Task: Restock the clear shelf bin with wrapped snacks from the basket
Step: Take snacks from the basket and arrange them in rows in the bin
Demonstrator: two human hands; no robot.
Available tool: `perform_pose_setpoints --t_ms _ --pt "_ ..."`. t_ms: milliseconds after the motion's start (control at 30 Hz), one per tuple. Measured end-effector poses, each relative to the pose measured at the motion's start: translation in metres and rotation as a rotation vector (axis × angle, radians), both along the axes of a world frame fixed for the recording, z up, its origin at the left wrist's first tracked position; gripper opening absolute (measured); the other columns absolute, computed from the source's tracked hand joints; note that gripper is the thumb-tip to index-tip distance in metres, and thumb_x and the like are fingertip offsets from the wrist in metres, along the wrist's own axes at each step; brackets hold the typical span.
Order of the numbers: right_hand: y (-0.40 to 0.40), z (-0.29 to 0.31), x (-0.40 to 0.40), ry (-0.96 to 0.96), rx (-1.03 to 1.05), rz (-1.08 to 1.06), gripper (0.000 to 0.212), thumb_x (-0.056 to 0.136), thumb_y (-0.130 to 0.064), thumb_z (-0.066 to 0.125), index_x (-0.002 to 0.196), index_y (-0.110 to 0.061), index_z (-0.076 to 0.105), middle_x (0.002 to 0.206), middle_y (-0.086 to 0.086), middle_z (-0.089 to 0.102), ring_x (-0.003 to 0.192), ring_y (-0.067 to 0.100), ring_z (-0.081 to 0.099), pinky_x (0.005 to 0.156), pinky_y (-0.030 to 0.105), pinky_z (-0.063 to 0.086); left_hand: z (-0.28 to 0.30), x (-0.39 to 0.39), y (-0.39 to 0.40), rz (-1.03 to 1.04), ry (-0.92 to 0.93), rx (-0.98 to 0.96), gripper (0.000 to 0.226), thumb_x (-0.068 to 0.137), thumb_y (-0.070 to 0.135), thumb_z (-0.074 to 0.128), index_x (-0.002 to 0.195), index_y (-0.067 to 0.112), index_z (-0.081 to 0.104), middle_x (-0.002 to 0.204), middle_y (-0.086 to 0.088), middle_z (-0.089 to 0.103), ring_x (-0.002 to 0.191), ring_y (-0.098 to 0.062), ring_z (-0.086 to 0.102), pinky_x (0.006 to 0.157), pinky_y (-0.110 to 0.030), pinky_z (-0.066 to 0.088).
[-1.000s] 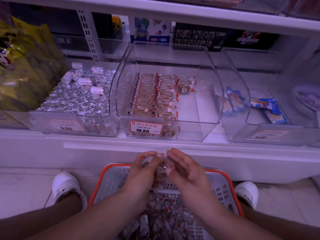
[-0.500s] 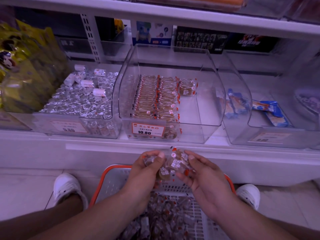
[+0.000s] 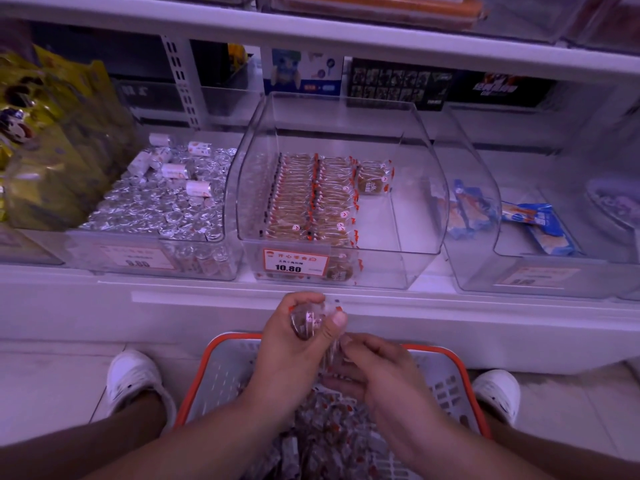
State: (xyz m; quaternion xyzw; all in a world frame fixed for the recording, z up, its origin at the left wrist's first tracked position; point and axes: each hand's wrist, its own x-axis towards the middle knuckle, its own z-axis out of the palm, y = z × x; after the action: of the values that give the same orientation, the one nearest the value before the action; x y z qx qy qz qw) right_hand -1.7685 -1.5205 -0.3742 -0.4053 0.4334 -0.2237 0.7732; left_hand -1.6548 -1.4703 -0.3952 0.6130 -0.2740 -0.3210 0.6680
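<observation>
Two hands are working together over the basket (image 3: 221,372) at 6 o'clock. Left hand (image 3: 294,344) is gripping a stack of snacks (image 3: 306,322); right hand (image 3: 377,372), fingers curled, is pinching a wrapper below it. Bin (image 3: 408,216) is sitting at 12 o'clock, part filled. Basket contents are partly hidden by forearms.

Foil candies (image 3: 152,209), yellow bags (image 3: 52,140) and blue packets (image 3: 540,226) flank the middle.
</observation>
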Motion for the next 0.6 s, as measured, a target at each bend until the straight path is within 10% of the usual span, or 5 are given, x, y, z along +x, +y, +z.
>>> perform_pose_setpoints --t_ms 200,367,467,600 --pt "-0.009 0.008 0.001 -0.243 0.277 0.192 0.042 0.088 -0.023 0.049 0.123 -0.004 0.061 0.121 0.019 0.067 0.083 0.022 0.067 0.074 0.039 0.05 -0.006 -0.01 0.003 -0.009 -0.111 -0.035 0.042 0.06 0.02 0.092 0.091 0.016 0.064 0.095 0.003 0.074 0.075 -0.009 0.071 0.066 -0.016 0.052" --pt "-0.019 0.003 -0.004 -0.373 0.366 0.217 0.042 0.072 -0.014 0.048 0.106 -0.001 0.067 0.113 0.022 0.068 0.097 0.028 0.065 0.079 0.039 0.051 0.006 -0.012 0.007 -0.119 -0.316 -0.002 0.049 0.072 0.046 0.08 0.117 0.033 0.065 0.118 0.008 0.062 0.104 -0.001 0.064 0.088 -0.012 0.046" --pt "-0.031 0.008 -0.009 -0.375 0.356 0.22 0.032 0.075 -0.015 0.047 0.097 -0.002 0.068 0.094 0.019 0.067 0.083 0.028 0.065 0.082 0.046 0.055 0.017 -0.006 0.005 -0.28 -0.087 0.058 0.044 0.085 0.05 0.062 0.128 0.05 0.057 0.128 0.015 0.062 0.116 -0.001 0.06 0.104 -0.026 0.044" --pt "-0.044 0.014 -0.011 -0.328 0.348 0.255 0.052 0.081 -0.015 0.044 0.124 0.01 0.06 0.12 0.03 0.057 0.098 0.036 0.062 0.105 0.056 0.042 0.026 0.019 0.002 -0.412 0.169 -0.024 0.061 0.084 0.016 0.06 0.138 0.041 0.047 0.136 0.008 0.062 0.13 -0.015 0.055 0.106 -0.041 0.045"
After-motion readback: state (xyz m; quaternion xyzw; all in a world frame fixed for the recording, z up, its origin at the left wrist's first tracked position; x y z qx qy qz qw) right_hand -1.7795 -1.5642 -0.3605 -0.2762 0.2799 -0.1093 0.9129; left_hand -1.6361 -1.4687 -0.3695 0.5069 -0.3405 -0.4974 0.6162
